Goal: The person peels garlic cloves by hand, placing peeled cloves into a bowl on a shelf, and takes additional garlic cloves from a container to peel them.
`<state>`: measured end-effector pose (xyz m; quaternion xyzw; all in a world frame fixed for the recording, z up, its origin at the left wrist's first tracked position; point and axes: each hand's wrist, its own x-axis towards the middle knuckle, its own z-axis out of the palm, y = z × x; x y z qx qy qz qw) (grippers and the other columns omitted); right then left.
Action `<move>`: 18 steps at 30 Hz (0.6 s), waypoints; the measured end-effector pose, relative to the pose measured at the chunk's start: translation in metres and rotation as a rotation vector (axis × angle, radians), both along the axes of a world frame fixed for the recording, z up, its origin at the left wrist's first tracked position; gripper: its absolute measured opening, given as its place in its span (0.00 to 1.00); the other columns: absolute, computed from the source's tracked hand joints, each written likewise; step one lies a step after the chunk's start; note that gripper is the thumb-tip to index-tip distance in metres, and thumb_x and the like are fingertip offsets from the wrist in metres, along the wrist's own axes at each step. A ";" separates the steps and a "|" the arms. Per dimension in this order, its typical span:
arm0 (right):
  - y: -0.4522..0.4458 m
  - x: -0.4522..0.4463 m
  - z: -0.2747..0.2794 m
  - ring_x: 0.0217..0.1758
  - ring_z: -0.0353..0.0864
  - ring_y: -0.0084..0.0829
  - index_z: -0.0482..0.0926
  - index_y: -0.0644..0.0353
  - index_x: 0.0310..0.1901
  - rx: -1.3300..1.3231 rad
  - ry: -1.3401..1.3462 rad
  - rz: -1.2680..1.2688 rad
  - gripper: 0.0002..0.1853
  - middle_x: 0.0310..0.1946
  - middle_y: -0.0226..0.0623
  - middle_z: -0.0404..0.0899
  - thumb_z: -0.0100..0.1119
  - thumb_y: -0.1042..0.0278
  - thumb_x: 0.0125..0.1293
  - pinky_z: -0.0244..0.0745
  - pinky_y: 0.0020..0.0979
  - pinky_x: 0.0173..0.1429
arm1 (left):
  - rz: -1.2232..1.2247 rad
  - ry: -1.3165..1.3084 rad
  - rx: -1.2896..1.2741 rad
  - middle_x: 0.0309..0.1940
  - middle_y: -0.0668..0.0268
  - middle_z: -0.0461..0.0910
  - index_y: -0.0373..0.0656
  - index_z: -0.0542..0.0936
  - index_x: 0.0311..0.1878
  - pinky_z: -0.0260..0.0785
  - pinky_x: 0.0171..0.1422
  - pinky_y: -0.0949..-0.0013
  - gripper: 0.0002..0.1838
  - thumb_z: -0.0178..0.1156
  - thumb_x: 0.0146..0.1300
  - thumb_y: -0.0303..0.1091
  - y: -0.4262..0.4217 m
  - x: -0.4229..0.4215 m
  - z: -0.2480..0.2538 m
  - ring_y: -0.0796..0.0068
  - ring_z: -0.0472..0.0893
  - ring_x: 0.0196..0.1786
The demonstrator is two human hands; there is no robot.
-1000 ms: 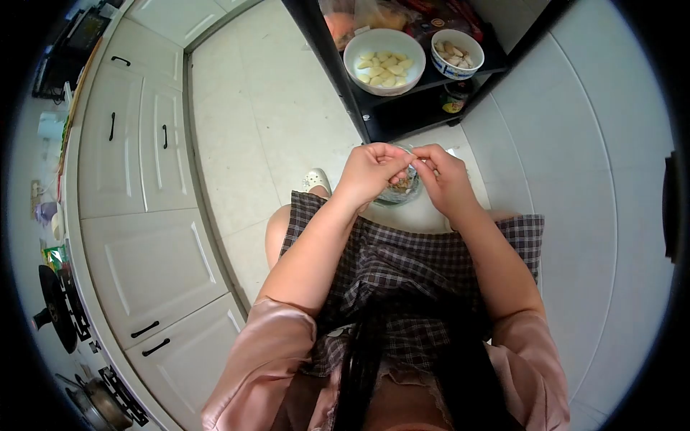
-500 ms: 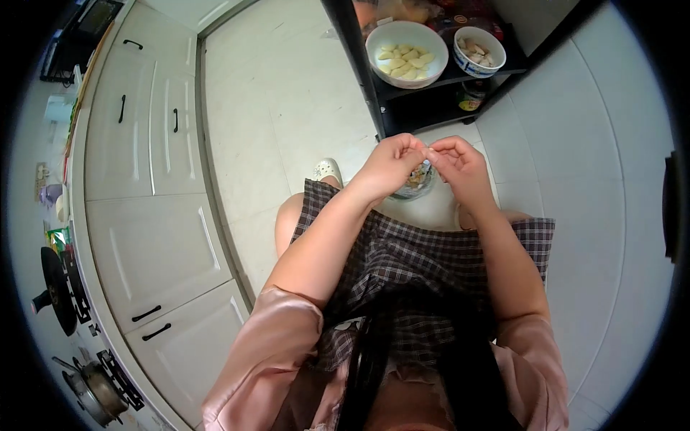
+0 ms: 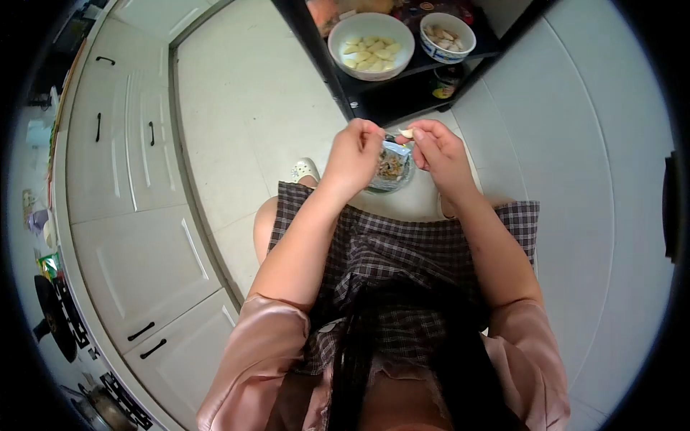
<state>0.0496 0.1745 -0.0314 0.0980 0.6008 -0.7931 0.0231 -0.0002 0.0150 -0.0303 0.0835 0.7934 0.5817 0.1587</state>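
Note:
My right hand (image 3: 440,154) pinches a pale garlic clove (image 3: 407,133) between thumb and fingertips. To its left, my left hand (image 3: 353,159) has its thumb and fingers pressed together, and whatever is in them is too small to make out. A small gap separates the two hands. Below them on the floor stands a bag-lined bin (image 3: 390,171) with scraps that look like skins inside. Ahead, on a black shelf, a large white bowl (image 3: 338,44) holds several peeled cloves, and a smaller blue-patterned bowl (image 3: 443,55) holds several unpeeled ones.
The black shelf rack (image 3: 388,103) stands beyond my hands, with a jar (image 3: 444,91) on its lower level. White cabinets (image 3: 136,266) line the left under a counter with a pan (image 3: 54,316) and a pot (image 3: 104,408). A tiled wall (image 3: 575,179) rises on the right.
My hands have come apart from where they met, and the clove now shows in my right fingertips. The view has shifted, so the bowls and shelf appear farther left and higher.

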 end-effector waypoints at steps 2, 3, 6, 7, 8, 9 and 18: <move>-0.003 0.001 0.007 0.22 0.64 0.14 0.72 0.64 0.45 0.018 -0.008 -0.010 0.09 0.23 0.27 0.72 0.47 0.69 0.68 0.61 0.17 0.27 | 0.009 0.027 -0.014 0.26 0.71 0.74 0.35 0.73 0.36 0.65 0.35 0.79 0.07 0.54 0.64 0.30 0.001 -0.001 0.002 0.85 0.71 0.29; -0.003 0.002 0.008 0.22 0.64 0.14 0.72 0.64 0.45 0.029 -0.013 -0.010 0.09 0.23 0.26 0.71 0.47 0.69 0.69 0.61 0.17 0.27 | 0.027 0.057 -0.035 0.26 0.71 0.74 0.35 0.73 0.35 0.65 0.35 0.78 0.06 0.55 0.63 0.29 0.000 -0.001 0.004 0.85 0.71 0.29; -0.002 0.005 0.000 0.23 0.65 0.13 0.73 0.64 0.46 0.127 0.057 0.041 0.10 0.23 0.25 0.71 0.46 0.70 0.69 0.63 0.17 0.28 | -0.040 0.047 0.031 0.28 0.70 0.76 0.34 0.75 0.39 0.67 0.38 0.80 0.06 0.56 0.62 0.27 0.003 0.003 0.011 0.85 0.73 0.31; -0.002 0.006 0.000 0.23 0.66 0.13 0.74 0.64 0.47 0.161 0.076 0.052 0.10 0.23 0.25 0.71 0.46 0.70 0.69 0.63 0.17 0.28 | -0.072 0.070 0.105 0.29 0.69 0.77 0.33 0.76 0.40 0.67 0.40 0.80 0.07 0.56 0.61 0.26 0.004 0.005 0.012 0.84 0.74 0.32; -0.002 0.006 0.001 0.23 0.66 0.13 0.74 0.64 0.47 0.162 0.075 0.049 0.10 0.23 0.25 0.71 0.46 0.70 0.69 0.63 0.17 0.28 | -0.075 0.068 0.106 0.29 0.69 0.77 0.33 0.76 0.40 0.67 0.40 0.80 0.07 0.56 0.61 0.26 0.005 0.006 0.013 0.84 0.74 0.32; -0.002 0.006 0.000 0.24 0.67 0.13 0.74 0.64 0.47 0.204 0.104 0.050 0.11 0.24 0.26 0.72 0.46 0.70 0.69 0.64 0.17 0.29 | -0.084 0.056 0.113 0.30 0.69 0.78 0.33 0.77 0.40 0.67 0.40 0.81 0.07 0.57 0.61 0.26 0.005 0.006 0.014 0.84 0.74 0.33; -0.008 0.009 0.002 0.29 0.73 0.15 0.74 0.66 0.47 0.278 0.172 0.007 0.10 0.32 0.33 0.79 0.51 0.72 0.66 0.68 0.18 0.33 | -0.038 -0.031 0.203 0.29 0.68 0.80 0.33 0.80 0.37 0.69 0.37 0.81 0.06 0.61 0.58 0.26 0.005 0.006 0.011 0.85 0.76 0.31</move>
